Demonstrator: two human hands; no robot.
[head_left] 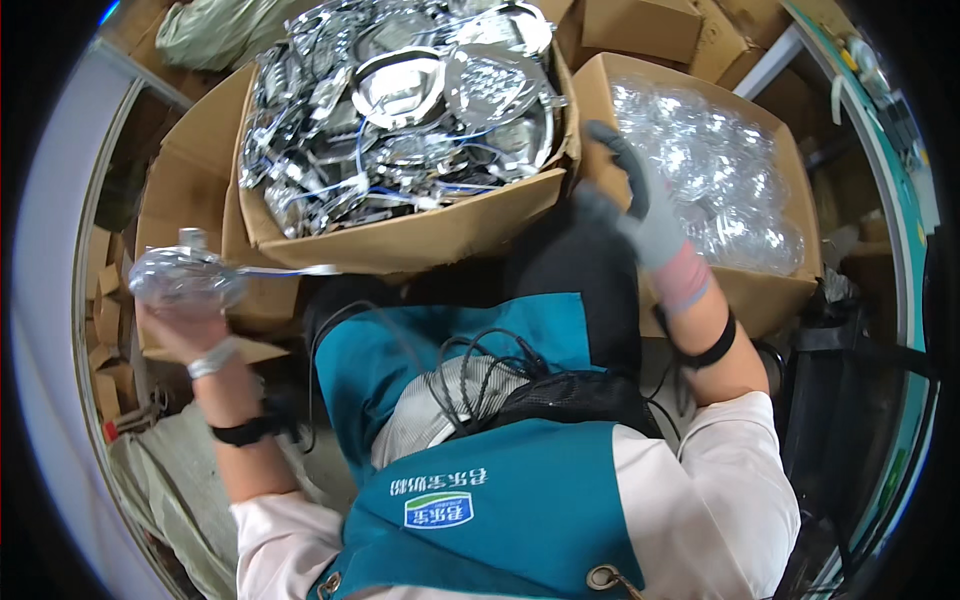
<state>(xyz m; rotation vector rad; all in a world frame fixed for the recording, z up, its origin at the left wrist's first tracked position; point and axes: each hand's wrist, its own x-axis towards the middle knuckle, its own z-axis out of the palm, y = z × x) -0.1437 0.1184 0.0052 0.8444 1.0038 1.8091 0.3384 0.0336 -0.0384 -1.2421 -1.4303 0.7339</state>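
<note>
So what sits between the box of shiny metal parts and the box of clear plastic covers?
In the head view, the gloved right hand is raised in the gap between the metal parts box and the clear covers box, whose cardboard walls nearly touch.

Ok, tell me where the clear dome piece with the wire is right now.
In the head view, the clear dome piece is at the far left, held up in the left hand, just left of the cardboard box of shiny metal parts.

A brown cardboard box of shiny metal reflector parts (400,120) sits left of, and touching, a brown cardboard box of clear plastic covers (720,180).
</note>
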